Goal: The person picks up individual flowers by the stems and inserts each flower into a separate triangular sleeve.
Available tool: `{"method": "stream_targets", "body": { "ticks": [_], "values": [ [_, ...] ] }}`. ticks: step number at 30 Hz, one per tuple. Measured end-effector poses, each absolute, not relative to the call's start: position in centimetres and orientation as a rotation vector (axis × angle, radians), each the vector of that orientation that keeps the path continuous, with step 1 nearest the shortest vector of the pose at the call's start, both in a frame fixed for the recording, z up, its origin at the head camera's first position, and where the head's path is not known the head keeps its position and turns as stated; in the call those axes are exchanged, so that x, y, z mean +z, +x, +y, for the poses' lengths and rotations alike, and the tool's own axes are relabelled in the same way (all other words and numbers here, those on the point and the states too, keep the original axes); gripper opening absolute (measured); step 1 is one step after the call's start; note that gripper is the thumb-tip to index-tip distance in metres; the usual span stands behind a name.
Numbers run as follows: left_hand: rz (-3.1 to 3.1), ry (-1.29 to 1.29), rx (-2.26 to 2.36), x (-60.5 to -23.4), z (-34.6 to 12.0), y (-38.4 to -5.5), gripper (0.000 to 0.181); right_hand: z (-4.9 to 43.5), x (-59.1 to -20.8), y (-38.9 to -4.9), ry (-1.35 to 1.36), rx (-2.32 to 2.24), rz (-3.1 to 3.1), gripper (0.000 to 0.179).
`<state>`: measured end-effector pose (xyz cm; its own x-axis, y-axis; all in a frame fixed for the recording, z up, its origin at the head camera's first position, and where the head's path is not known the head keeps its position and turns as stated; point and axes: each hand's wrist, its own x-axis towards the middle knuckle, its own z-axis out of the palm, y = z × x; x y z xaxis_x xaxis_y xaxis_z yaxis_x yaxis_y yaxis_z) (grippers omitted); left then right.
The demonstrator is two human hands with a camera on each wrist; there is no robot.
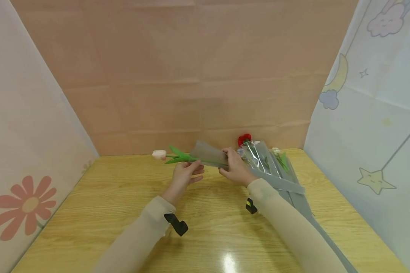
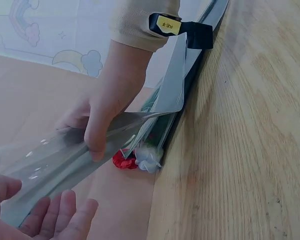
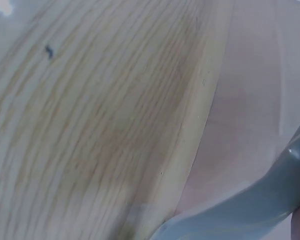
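Observation:
A pale pink tulip (image 1: pixel 159 154) with green leaves (image 1: pixel 179 156) points left above the far part of the table, its stem inside a grey translucent wrapping sleeve (image 1: pixel 208 153). The left hand (image 1: pixel 186 176) holds it just below the leaves, thumb on one side and fingers on the other; the left wrist view shows its fingers (image 2: pixel 65 215) beside the sleeve. Farther along, the right hand (image 1: pixel 237 168) grips the sleeve, its thumb (image 2: pixel 96 142) lying across the film. In the right wrist view only a strip of sleeve (image 3: pixel 240 210) and a sliver of hand at the edge appear.
At the back right lie several wrapped flowers in grey sleeves (image 1: pixel 287 185), with a red flower (image 1: pixel 244 139) and a white flower (image 1: pixel 276 150) showing. The wooden table (image 1: pixel 205 220) meets a peach backdrop (image 1: pixel 198 94) behind and patterned white sheets at both sides.

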<state>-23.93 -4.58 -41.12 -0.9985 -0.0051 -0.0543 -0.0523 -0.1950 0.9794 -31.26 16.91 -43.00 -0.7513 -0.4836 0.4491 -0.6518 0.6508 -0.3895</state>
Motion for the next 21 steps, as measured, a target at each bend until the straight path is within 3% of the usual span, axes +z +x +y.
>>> {"method": "stream_targets", "body": {
  "ticks": [9, 16, 21],
  "values": [
    [2.115, -0.005, 2.429, -41.4, -4.7, -24.2, 0.024, 16.4, -42.9, -31.1, 0.936, 0.863, -2.612, 0.083],
    [2.450, 0.246, 2.294, -41.2, -5.0, -24.5, 0.021, 14.2, -40.8, -30.7, 0.949, 1.472, -2.498, 0.048],
    [2.759, 0.489, 2.147, -38.6, -5.3, -24.8, 0.015, 12.4, -37.8, -30.2, 0.905, 1.755, -2.284, 0.031]
  ]
}}
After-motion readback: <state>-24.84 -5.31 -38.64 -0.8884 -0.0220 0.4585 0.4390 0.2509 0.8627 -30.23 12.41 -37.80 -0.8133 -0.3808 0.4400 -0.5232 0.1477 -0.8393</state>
